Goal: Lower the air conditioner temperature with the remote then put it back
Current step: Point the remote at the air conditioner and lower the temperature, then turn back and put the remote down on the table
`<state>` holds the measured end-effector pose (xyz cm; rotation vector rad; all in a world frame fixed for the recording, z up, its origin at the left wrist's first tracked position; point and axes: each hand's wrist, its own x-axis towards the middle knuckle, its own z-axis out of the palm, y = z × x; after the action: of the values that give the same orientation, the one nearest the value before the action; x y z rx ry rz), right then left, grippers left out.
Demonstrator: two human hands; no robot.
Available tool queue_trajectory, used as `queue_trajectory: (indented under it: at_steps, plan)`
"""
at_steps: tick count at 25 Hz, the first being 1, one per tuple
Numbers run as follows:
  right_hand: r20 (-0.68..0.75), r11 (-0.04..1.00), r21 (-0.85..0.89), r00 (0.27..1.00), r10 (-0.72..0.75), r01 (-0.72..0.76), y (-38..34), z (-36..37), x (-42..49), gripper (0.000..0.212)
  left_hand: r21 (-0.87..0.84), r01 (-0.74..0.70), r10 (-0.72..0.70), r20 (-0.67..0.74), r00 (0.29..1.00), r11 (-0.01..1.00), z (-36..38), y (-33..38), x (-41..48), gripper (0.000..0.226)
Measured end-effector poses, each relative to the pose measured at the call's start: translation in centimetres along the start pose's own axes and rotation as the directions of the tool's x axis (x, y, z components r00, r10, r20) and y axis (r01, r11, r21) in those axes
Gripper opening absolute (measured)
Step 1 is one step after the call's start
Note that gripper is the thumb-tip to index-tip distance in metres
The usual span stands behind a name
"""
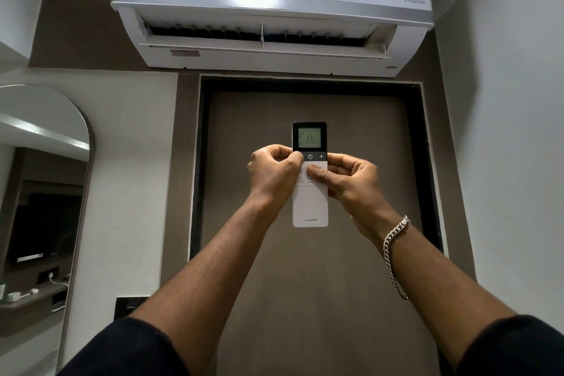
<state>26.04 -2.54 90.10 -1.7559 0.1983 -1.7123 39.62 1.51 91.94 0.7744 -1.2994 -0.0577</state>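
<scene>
A white remote (310,204) with a black top and a lit screen reading 17 is held upright in front of a brown door. My left hand (273,172) grips its left edge, thumb pressed on the black button strip left of the power button. My right hand (351,178) grips the right edge, thumb lying across the white button area. The white wall-mounted air conditioner (271,6) hangs above the door, its flap open and a faint number lit on its front.
The brown door (308,268) with a dark frame fills the middle. An arched mirror (42,192) on the left wall reflects a shelf and a television. A black switch plate (129,305) sits left of the door. A white wall (512,131) stands close on the right.
</scene>
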Motion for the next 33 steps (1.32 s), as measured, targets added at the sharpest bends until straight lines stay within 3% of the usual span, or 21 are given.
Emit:
queue_trajectory:
  at_steps: [14,23,26,29,33]
  plan:
    - [-0.025,0.999,-0.023,0.999,0.046,-0.047,2.3,-0.4,0.2,0.033,-0.024,0.024,-0.023,0.019,1.000,0.999,0.2,-2.1,-0.6,0.012]
    - [-0.089,0.973,-0.082,0.974,0.208,-0.215,6.6,-3.5,-4.2,0.032,-0.082,0.231,-0.221,0.114,0.969,0.970,2.7,-7.3,-4.6,0.006]
    - [-0.136,0.929,-0.145,0.937,0.322,-0.340,9.0,-6.2,-8.2,0.028,-0.092,0.349,-0.329,0.176,0.928,0.933,5.0,-10.6,-8.6,0.009]
    - [-0.209,0.848,-0.194,0.865,0.456,-0.493,11.6,-10.4,-13.8,0.026,-0.056,0.490,-0.455,0.294,0.841,0.870,8.4,-14.4,-14.4,0.010]
    - [-0.395,0.682,-0.156,0.678,0.620,-0.714,15.0,-16.8,-23.7,0.026,0.086,0.617,-0.573,0.488,0.658,0.782,13.8,-19.1,-23.7,0.014]
